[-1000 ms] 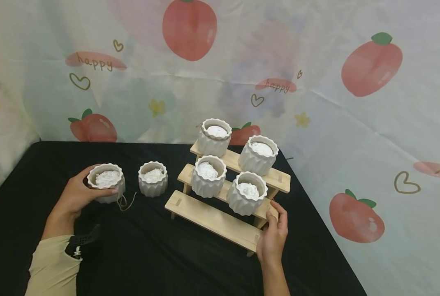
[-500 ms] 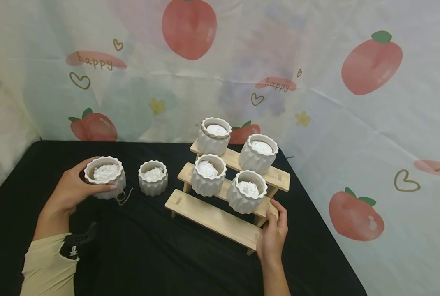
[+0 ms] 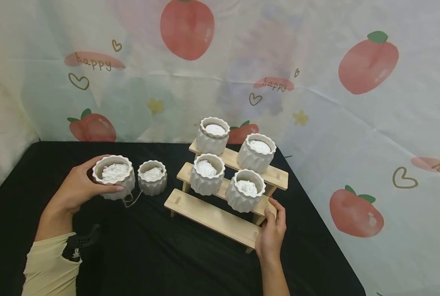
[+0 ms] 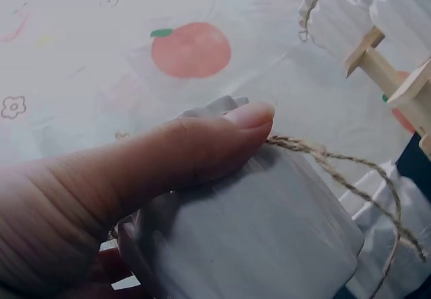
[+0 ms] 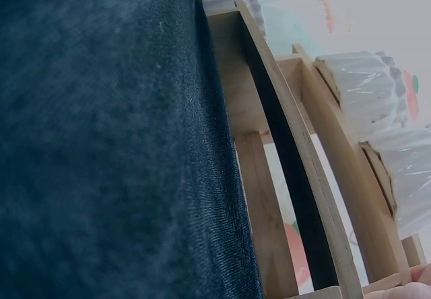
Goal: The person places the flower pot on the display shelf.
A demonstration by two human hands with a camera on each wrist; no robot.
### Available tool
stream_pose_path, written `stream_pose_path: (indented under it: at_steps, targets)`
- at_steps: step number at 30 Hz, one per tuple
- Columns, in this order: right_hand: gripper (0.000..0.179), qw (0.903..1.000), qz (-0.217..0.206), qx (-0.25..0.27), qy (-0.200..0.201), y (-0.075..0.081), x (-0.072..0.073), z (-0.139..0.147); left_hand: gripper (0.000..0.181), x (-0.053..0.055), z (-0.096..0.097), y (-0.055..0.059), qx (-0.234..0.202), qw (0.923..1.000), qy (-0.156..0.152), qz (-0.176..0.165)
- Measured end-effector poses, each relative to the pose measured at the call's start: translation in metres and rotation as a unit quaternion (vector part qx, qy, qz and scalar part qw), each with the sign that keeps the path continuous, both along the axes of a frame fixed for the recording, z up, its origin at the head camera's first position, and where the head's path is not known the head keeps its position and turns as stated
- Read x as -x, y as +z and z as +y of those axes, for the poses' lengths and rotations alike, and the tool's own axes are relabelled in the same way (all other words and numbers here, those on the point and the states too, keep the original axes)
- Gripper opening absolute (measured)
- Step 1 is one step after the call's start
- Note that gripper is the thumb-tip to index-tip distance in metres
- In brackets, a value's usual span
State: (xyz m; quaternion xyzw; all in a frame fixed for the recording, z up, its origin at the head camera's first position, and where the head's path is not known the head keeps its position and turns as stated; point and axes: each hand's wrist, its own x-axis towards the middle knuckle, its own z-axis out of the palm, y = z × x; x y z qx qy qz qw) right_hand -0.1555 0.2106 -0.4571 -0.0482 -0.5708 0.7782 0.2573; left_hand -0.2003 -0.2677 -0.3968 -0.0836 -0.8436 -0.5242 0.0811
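Note:
My left hand grips a white scalloped pot filled with white crumbly material, thumb across its near side. In the left wrist view, the thumb lies over the pot's twine, whose loose ends dangle. The pot seems raised off the black cloth. Just right of it stands a second white pot. My right hand holds the right end of the middle step of a three-step wooden stand; in the right wrist view only a bit of its fingers shows.
Two pots, one of them the left rear pot, stand on the top step, and two more, including the right front pot, on the middle step. The bottom step is bare. A fruit-print curtain hangs behind the black-covered table.
My left hand has lifted the pot slightly and carried it right, closer to the second pot. My right hand keeps its hold on the stand, which stays put.

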Motion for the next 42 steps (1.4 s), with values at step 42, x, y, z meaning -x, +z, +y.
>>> stream_pose_path:
  at_steps: [42]
  targets:
    - [0.034, 0.9999, -0.006, -0.009, 0.002, 0.001, 0.001, 0.000, 0.087, 0.015, 0.102, -0.009, -0.040, 0.9866, -0.158, 0.000]
